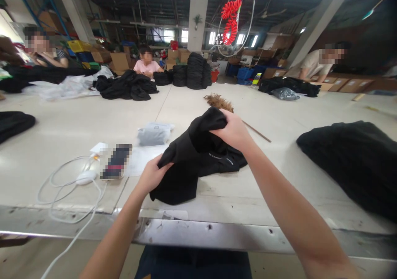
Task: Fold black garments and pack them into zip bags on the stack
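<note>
At a long pale work table [77,126] in a garment workshop, a worker's two bare hands gather a black garment [192,159] just in from the table's metal-edged near rim. The right hand [234,131] is closed over a bunched fold at the top of the cloth and holds it raised off the surface; the left hand [152,174] is pinched shut on the lower left edge, thumb over the fabric. The piece droops and creases between the two grips, which suggests a light, limp knit with no stiffness of its own, not slippery, not fragile, and best taken by a hem or a gathered handful, as both hands have it here. To the left lie a phone [117,161], its white charging cable [71,188] and a small clear bag with grey contents [154,133]; a feather duster [221,103] lies just beyond the raised fold. A larger heap of black cloth [350,159] sits to the right, well apart. Further back are stacked black bundles [195,70] and three other people seated or bent over their own piles.
</note>
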### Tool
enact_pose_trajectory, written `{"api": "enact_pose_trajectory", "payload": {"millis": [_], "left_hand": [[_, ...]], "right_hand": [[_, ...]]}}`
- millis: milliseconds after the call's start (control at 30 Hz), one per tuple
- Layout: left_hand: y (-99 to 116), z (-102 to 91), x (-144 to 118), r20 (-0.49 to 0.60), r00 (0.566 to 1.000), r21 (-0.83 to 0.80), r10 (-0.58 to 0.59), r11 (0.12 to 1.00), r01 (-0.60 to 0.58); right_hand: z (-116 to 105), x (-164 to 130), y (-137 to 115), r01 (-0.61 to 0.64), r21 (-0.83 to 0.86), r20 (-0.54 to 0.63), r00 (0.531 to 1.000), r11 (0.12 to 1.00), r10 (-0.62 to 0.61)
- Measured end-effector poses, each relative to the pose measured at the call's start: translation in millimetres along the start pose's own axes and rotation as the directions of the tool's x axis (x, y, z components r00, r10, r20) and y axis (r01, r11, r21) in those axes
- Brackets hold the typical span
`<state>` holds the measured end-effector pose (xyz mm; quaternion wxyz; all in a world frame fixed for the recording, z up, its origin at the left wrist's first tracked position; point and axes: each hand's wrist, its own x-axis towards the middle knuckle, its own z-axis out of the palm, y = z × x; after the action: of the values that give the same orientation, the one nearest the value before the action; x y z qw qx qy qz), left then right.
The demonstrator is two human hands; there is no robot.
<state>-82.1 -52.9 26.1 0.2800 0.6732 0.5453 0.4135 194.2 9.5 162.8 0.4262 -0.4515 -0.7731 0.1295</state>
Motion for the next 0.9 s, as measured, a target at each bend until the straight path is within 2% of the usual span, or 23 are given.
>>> {"api": "enact_pose_trajectory", "payload": {"millis": [100, 200, 300, 367, 467, 533, 567, 600, 633, 667, 700, 733, 833, 900], "left_hand": [[14.2, -33.7, 6.1, 0.137, 0.989, 0.112, 0.056, 0.991, -0.072], [34.8, -54.8, 7.3, 0.255, 0.960, 0.175, 0.114, 0.971, -0.162], [56.9, -55.9, 13.8, 0.325, 0.932, 0.196, 0.161, 0.952, -0.233], [68.5, -50.2, 30.4, 0.362, 0.914, 0.202, 0.182, 0.942, -0.268], [77.5, -35.6, 78.4, 0.394, 0.898, 0.232, 0.196, 0.924, -0.304], [78.1, -18.9, 117.7, 0.401, 0.900, 0.257, 0.174, 0.921, -0.293], [77.2, -7.7, 135.7, 0.358, 0.921, 0.298, 0.155, 0.916, -0.270], [75.7, 5.1, 150.7, 0.266, 0.954, 0.378, 0.136, 0.896, -0.233], [73.5, 19.3, 161.8, 0.127, 0.982, 0.474, 0.143, 0.861, -0.186], [70.7, 34.1, 168.2, 0.013, 0.985, 0.541, 0.170, 0.828, -0.150], [66.9, 48.8, 170.0, -0.036, 0.980, 0.578, 0.197, 0.804, -0.140], [61.9, 62.6, 167.3, -0.040, 0.976, 0.594, 0.213, 0.791, -0.148], [39.2, 94.1, 142.8, 0.137, 0.976, 0.591, 0.170, 0.777, -0.218], [19.4, 104.4, 124.3, 0.179, 0.979, 0.590, 0.095, 0.786, -0.184]], "right_hand": [[-34.7, -30.3, 21.0, -0.089, 0.036, 0.132, 0.988, 0.995, 0.084], [-63.1, -72.5, 49.9, -0.277, 0.136, 0.208, 0.947, 0.951, 0.246], [-80.1, -107.6, 82.6, -0.458, 0.239, 0.298, 0.874, 0.856, 0.384], [-85.4, -116.9, 105.0, -0.509, 0.334, 0.313, 0.854, 0.793, 0.416], [-85.5, -104.0, 139.6, -0.501, 0.483, 0.231, 0.864, 0.718, 0.448], [-80.0, -84.5, 163.9, -0.491, 0.495, 0.156, 0.862, 0.717, 0.482], [-75.5, -75.1, 176.3, -0.503, 0.438, 0.114, 0.853, 0.745, 0.510], [-69.9, -67.4, 188.4, -0.530, 0.326, 0.046, 0.836, 0.782, 0.547], [-63.4, -62.6, 200.0, -0.573, 0.164, -0.046, 0.808, 0.803, 0.587], [-56.2, -60.9, 210.7, -0.611, -0.001, -0.179, 0.779, 0.792, 0.601], [-48.5, -62.4, 220.1, -0.613, -0.140, -0.289, 0.776, 0.777, 0.560], [-40.9, -66.7, 228.0, -0.593, -0.244, -0.341, 0.793, 0.767, 0.505], [-21.5, -88.2, 242.1, -0.502, -0.390, -0.299, 0.862, 0.772, 0.409], [-13.4, -101.1, 243.9, -0.442, -0.432, -0.267, 0.895, 0.786, 0.356]]}}
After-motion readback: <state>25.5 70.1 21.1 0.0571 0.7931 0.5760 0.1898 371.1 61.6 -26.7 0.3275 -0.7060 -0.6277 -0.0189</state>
